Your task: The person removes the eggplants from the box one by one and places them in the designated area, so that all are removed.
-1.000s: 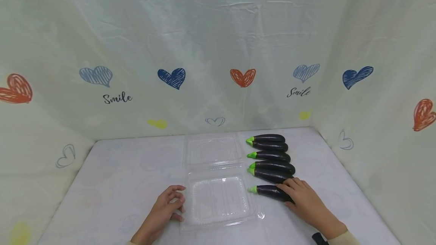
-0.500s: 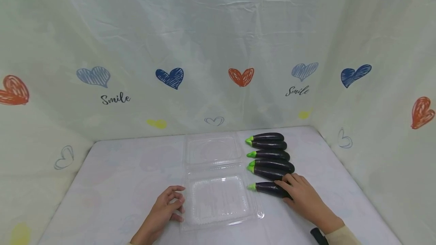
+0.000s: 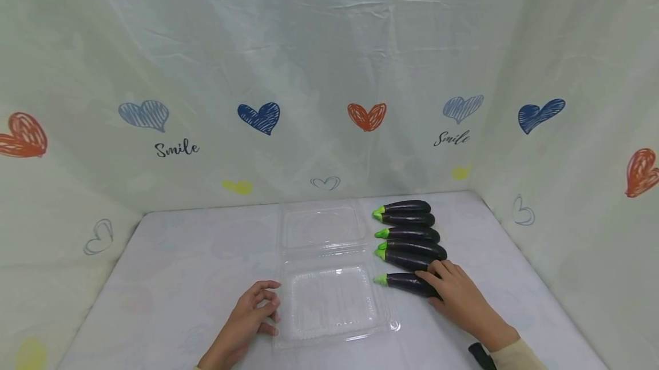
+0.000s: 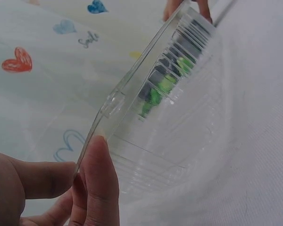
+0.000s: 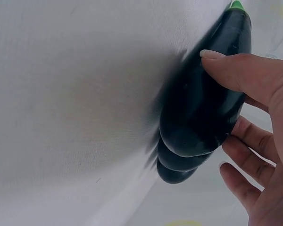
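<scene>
A clear plastic clamshell container lies unfolded on the table, its lid half toward the back wall. My left hand pinches the container's left rim between thumb and fingers, plain in the left wrist view. To the right of the container, my right hand grips the rounded end of the nearest eggplant, thumb on one side and fingers on the other. That eggplant's green stem end points left at the container. Several more dark eggplants with green stems lie in a column behind it.
White cloth covers the table. A printed curtain with hearts rises behind and on both sides. Beside the right sleeve, a black object shows at the bottom edge; its kind is unclear.
My right hand and the gripped eggplant have shifted slightly away from me, closer to the other eggplants. The left hand and the container stay put.
</scene>
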The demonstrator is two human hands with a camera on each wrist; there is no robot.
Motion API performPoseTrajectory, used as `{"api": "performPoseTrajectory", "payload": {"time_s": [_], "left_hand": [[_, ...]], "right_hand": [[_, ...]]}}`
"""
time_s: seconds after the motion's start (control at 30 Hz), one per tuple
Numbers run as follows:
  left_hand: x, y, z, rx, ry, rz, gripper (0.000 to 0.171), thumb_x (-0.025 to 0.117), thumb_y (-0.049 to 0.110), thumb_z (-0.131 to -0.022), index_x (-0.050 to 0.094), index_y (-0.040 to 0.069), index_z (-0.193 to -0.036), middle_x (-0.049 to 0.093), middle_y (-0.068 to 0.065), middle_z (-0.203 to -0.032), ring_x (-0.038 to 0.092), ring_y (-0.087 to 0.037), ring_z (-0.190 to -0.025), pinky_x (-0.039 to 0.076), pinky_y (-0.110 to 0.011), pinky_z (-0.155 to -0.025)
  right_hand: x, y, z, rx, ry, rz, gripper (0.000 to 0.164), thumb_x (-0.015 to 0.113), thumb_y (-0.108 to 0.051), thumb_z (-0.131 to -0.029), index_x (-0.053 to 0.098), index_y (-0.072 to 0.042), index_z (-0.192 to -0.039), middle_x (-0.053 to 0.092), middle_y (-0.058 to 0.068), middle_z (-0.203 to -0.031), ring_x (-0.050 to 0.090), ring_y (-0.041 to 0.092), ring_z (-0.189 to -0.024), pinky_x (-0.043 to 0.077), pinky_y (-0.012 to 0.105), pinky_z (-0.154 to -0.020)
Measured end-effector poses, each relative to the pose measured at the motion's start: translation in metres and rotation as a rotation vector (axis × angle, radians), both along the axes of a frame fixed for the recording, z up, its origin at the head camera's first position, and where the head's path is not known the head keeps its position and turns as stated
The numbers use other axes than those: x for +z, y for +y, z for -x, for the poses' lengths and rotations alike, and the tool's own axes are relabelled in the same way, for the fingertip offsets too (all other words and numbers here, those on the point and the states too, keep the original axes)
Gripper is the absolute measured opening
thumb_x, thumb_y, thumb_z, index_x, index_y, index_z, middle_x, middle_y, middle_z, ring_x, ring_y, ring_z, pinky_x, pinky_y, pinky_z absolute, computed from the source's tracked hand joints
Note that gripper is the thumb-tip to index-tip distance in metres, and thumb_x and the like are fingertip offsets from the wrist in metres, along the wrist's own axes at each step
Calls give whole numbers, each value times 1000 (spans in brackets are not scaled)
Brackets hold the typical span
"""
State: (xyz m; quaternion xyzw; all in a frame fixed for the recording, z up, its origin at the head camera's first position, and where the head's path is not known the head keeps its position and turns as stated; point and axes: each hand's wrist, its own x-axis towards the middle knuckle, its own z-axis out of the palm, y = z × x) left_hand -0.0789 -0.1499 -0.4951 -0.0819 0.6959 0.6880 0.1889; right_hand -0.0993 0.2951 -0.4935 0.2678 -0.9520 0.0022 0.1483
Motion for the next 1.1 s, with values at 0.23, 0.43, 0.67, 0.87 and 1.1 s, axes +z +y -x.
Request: {"api": "performPoseTrajectory", "payload": {"time_s": [0.23,0.43,0.67,0.87,1.1], "left_hand": [[-1,0,1,1,4,8,45,62,9,-106,44,-7,-145,58,-7,-104,59,-19,-79,60,-33,-61],[-1,1,1,8,-3,17,45,62,9,-105,45,-7,-144,59,-7,-104,59,-19,-79,60,-33,-61],[0,1,1,17,-20,19,44,62,13,-106,46,-7,-143,60,-7,-102,59,-18,-78,60,-33,-62],[2,1,2,36,-25,33,44,62,14,-105,48,-6,-142,61,-6,-100,60,-18,-78,59,-32,-62],[-1,-6,4,24,-1,57,43,60,13,-106,47,-6,-142,62,-6,-100,61,-20,-79,59,-32,-62]], "right_hand": [[3,-1,-3,-9,-19,3,61,101,-15,-65,76,-13,-120,55,-2,-103,54,18,-96,54,41,-83],[4,-2,-4,2,-12,10,61,101,-15,-64,76,-13,-119,54,-3,-102,53,17,-95,54,40,-82],[8,-5,-7,-9,-17,-8,62,101,-18,-64,75,-14,-120,54,-3,-103,53,17,-97,54,41,-84],[15,-2,-4,31,38,51,61,100,-23,-67,75,-11,-121,58,0,-107,56,20,-98,55,42,-82],[23,13,4,29,101,108,55,96,-26,-73,75,-9,-120,62,5,-109,62,28,-100,57,48,-80]]}}
